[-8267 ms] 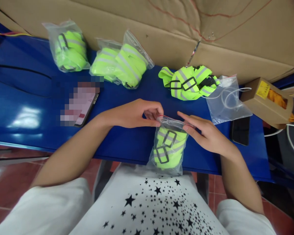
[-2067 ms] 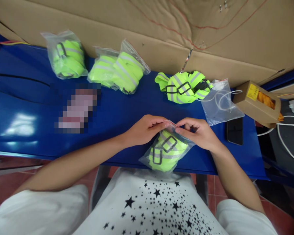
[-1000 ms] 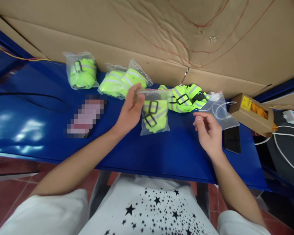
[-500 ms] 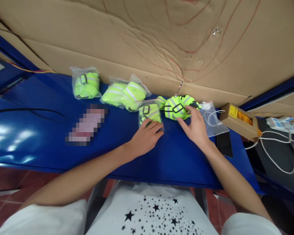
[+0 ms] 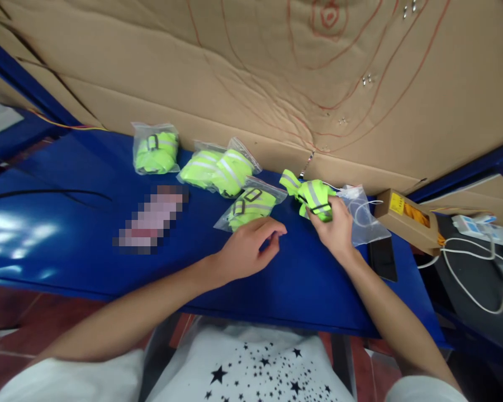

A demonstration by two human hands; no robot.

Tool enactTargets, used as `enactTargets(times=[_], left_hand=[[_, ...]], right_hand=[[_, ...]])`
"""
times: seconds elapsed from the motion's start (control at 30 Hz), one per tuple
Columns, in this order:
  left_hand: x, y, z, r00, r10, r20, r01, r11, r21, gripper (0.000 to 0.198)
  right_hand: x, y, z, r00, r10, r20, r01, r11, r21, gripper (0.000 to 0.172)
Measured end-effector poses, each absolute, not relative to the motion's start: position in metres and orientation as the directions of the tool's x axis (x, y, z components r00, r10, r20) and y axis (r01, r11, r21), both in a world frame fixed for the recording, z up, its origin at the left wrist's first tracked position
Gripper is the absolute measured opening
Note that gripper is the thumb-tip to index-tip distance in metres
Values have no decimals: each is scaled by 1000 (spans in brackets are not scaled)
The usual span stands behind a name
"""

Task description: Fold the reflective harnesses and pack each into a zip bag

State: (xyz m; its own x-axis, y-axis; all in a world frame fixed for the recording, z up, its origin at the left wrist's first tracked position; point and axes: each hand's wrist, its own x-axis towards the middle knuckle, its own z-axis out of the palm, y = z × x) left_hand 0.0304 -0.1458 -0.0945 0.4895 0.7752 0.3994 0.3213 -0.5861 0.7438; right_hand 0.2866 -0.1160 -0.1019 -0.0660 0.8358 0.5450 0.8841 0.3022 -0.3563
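Note:
My right hand (image 5: 336, 226) is closed around the edge of a loose bundle of neon-yellow reflective strap (image 5: 314, 195) with grey stripes and black buckles, lying out of any bag. My left hand (image 5: 251, 248) is curled over the blue table (image 5: 302, 273), thumb and fingertips together with nothing visible in them. Just beyond it lies a clear zip bag (image 5: 254, 204) holding a similar yellow strap with black buckles; my knuckles hide its near edge. A flat clear bag (image 5: 366, 220) lies to the right of my right hand.
Farther left along the back are two more bagged strap bundles (image 5: 220, 167) and another bagged one (image 5: 156, 151). A blurred-out pinkish item (image 5: 151, 220) lies at left. At right are a dark phone (image 5: 382, 258), a cardboard box (image 5: 408, 219) and white cables (image 5: 478, 245). Cardboard (image 5: 151, 72) walls the back.
My left hand has come off the bagged strap, which now lies tilted and farther left. My right hand has closed on the loose strap bundle and turned it. The view has tilted up slightly.

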Motion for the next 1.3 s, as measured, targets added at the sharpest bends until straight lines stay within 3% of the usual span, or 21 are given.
enactTargets(times=[0.07, 0.1, 0.17, 0.23, 0.3, 0.4, 0.5, 0.63, 0.7, 0.73, 0.8, 0.9, 1.0, 1.07, 1.1, 1.17, 1.23, 1.3], left_hand=[[36, -150, -94, 557, 823, 114, 68, -182, 981, 33], [38, -150, -94, 616, 788, -24, -42, 63, 997, 43], [40, -147, -96, 720, 674, -166, -195, 426, 883, 59], [39, -143, -98, 755, 624, -201, -279, 583, 763, 65], [38, -140, -100, 737, 634, -236, -316, 631, 708, 67], [40, -142, -102, 691, 661, -293, -325, 646, 691, 65], [45, -146, -102, 621, 719, -314, -335, 605, 722, 52], [45, -149, -102, 562, 788, -251, -226, 438, 870, 42], [42, -149, -101, 577, 801, -160, -144, 292, 945, 33], [41, -149, -100, 591, 799, -108, -109, 212, 971, 29], [38, -149, -97, 623, 782, -7, -58, 55, 997, 23], [30, -147, -92, 753, 651, 100, 5, -157, 988, 29], [19, -139, -83, 929, 368, 41, 64, -270, 961, 71], [12, -134, -76, 981, 188, -43, 99, -300, 949, 107], [10, -132, -74, 991, 121, -62, 98, -321, 942, 114], [10, -130, -73, 992, 126, -20, 67, -376, 924, 93], [13, -132, -75, 924, 362, 125, 80, -501, 862, 51], [17, -135, -80, 741, 576, 344, 152, -644, 750, 25]], right_hand=[[293, -141, -100, -173, 733, 657, 861, 437, -261, 21], [293, -152, -98, -256, 681, 686, 838, 510, -193, 15], [286, -170, -94, -449, 567, 691, 758, 651, -42, 7], [274, -182, -92, -608, 481, 631, 675, 732, 92, 17], [261, -187, -90, -708, 446, 548, 618, 766, 175, 22], [252, -192, -86, -781, 420, 462, 540, 826, 161, 22], [265, -195, -70, -761, 527, 379, 544, 836, -70, 23], [302, -190, -42, -684, 713, 154, 480, 598, -642, 55], [317, -183, -40, -590, 796, 135, 400, 434, -808, 48], [322, -179, -42, -485, 864, 138, 414, 365, -834, 40], [325, -172, -54, -306, 947, 94, 556, 258, -790, 37], [320, -167, -76, -310, 951, 8, 807, 267, -527, 44], [312, -168, -88, -395, 918, -36, 876, 364, -318, 53], [308, -170, -89, -417, 907, -67, 877, 382, -290, 50], [307, -171, -88, -413, 907, -80, 879, 374, -298, 49], [303, -171, -85, -371, 924, -91, 887, 324, -328, 44], [300, -169, -84, -293, 953, -79, 890, 241, -387, 37], [298, -167, -85, -250, 967, -39, 835, 195, -514, 34]])
